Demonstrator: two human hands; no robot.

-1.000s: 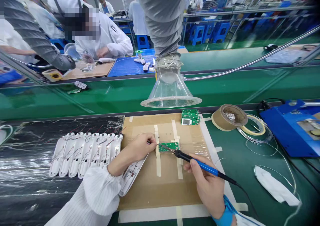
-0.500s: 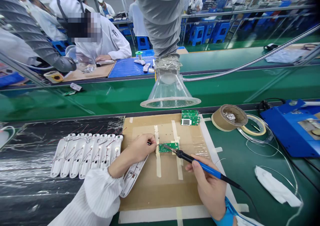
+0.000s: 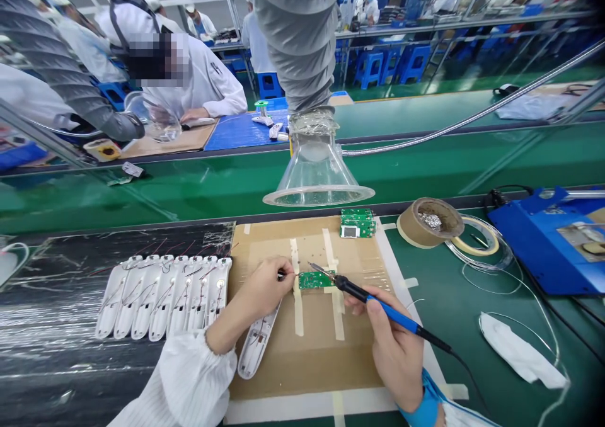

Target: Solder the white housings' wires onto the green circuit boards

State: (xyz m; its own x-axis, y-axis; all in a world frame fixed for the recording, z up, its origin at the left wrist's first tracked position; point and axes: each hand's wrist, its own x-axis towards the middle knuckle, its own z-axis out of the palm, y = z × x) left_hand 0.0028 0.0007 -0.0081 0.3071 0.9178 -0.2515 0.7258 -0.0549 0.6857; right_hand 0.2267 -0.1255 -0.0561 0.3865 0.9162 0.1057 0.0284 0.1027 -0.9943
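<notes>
My right hand [image 3: 394, 345] grips a soldering iron [image 3: 378, 307] by its blue-and-black handle. The iron's tip points left, just past the upper edge of a small green circuit board [image 3: 316, 280]. That board lies on a cardboard sheet [image 3: 278, 370] between strips of masking tape. At the board's left end, my left hand [image 3: 267, 288] is closed in a pinch on a thin wire, mostly hidden by the fingers. Below this hand a white plastic housing [image 3: 258, 345] lies open side up, with wires inside, its upper end covered by the hand.
Several white housings with wires [image 3: 161, 298] lie in a row at left. Stacked green boards [image 3: 358, 222] sit at the cardboard's back edge, under a clear fume hood [image 3: 319, 178]. At right are a tape roll [image 3: 430, 222], a blue machine [image 3: 553, 244] and a white cloth [image 3: 522, 351]. A co-worker [image 3: 189, 80] sits opposite.
The soldering iron's tip has moved from over the board's face to beyond its upper edge. The housing below my left hand has shifted right and turned slightly. My left hand keeps its pinch.
</notes>
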